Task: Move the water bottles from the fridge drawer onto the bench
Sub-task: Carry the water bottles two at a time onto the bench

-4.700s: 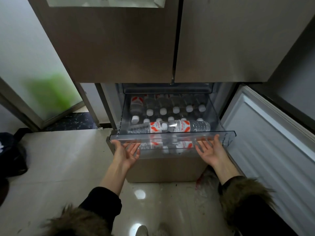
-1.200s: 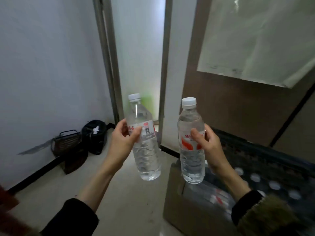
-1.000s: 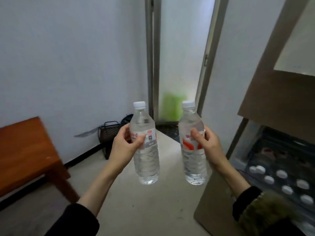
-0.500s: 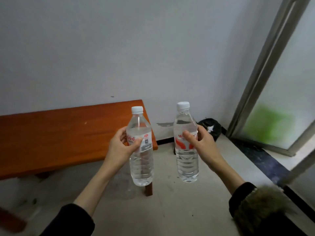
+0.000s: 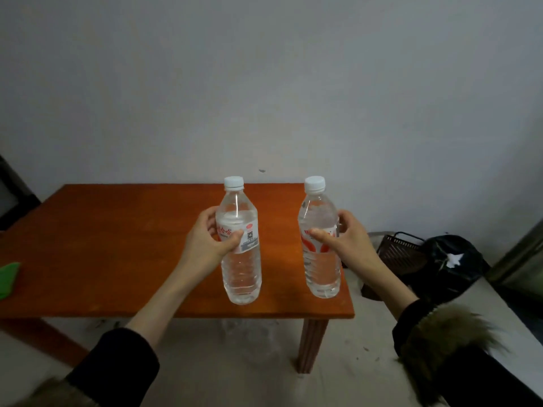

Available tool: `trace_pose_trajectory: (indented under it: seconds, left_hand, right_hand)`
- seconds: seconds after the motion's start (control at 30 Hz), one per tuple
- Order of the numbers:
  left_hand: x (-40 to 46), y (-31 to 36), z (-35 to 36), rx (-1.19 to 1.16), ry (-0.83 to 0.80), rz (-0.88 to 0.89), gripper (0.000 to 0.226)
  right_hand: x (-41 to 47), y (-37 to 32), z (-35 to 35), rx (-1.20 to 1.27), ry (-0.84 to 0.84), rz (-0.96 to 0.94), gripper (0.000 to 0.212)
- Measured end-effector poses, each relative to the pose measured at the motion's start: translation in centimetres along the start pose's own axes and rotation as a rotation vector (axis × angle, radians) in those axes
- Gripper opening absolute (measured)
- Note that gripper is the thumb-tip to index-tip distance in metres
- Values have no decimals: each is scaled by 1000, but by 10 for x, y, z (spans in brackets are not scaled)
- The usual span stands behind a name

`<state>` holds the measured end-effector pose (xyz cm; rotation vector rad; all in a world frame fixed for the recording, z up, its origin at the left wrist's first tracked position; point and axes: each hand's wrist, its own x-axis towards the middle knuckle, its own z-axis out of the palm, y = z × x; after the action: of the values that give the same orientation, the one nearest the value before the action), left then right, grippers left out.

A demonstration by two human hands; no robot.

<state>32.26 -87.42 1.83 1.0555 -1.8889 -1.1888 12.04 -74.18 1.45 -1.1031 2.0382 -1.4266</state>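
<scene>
Left hand (image 5: 205,245) and right hand (image 5: 349,242) each grip an upright water bottle above the desk (image 5: 102,245); placement remains pending.

Tabletop (image 5: 117,245) left end cut off by frame edge. Green object (image 5: 8,279) cropped, unidentifiable. Bottle labels' print unreadable.

Orange-brown wooden bench (image 5: 102,245) — green thing (image 5: 7,279)

The scene is being viewed from a single head-worn camera, facing forward and down from close above the bench (image 5: 117,245); the wall (image 5: 264,83) is being faced directly.
</scene>
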Motion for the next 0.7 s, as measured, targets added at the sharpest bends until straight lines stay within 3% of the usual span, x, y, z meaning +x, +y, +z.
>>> trace_pose_trajectory:
  seconds: [0.7]
  left_hand:
    - [310,-141,17,118,-279,-111,77]
  right_hand:
    - [278,75,142,-87,-58,224,62]
